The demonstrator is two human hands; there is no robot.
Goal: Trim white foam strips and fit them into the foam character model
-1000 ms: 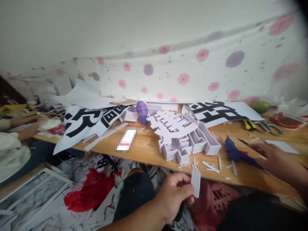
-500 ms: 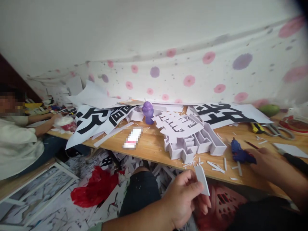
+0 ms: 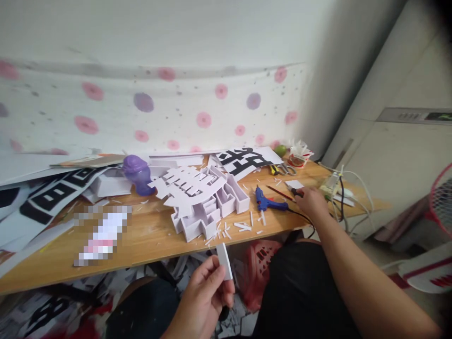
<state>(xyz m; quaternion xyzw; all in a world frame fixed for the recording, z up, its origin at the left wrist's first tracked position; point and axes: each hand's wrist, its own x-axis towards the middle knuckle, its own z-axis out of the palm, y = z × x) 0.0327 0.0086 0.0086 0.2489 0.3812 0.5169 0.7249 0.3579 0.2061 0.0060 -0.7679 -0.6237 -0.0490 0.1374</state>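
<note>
My left hand (image 3: 208,289) pinches a small white strip (image 3: 224,262) upright, just off the table's front edge. On the tabletop, my right hand (image 3: 310,201) has its fingers closed round the dark handle of a tool (image 3: 295,190), whose front end lies by a small white card (image 3: 294,183). Left of that hand, a blue glue gun (image 3: 270,202) lies on the wood. White hollow letter forms (image 3: 201,221) stand in the middle, with a flat white cut-out character (image 3: 189,188) resting on top of them.
A purple bottle (image 3: 139,176), a pixelated flat object (image 3: 104,235) and printed sheets (image 3: 247,162) lie on the table (image 3: 148,254). Scissors (image 3: 283,169), white scraps (image 3: 243,227) and a power strip with cables (image 3: 330,182) are near. A fan (image 3: 429,263) stands right.
The view has swung to the right. My right hand has left the glue gun and now holds the dark-handled tool. My left hand keeps the white strip.
</note>
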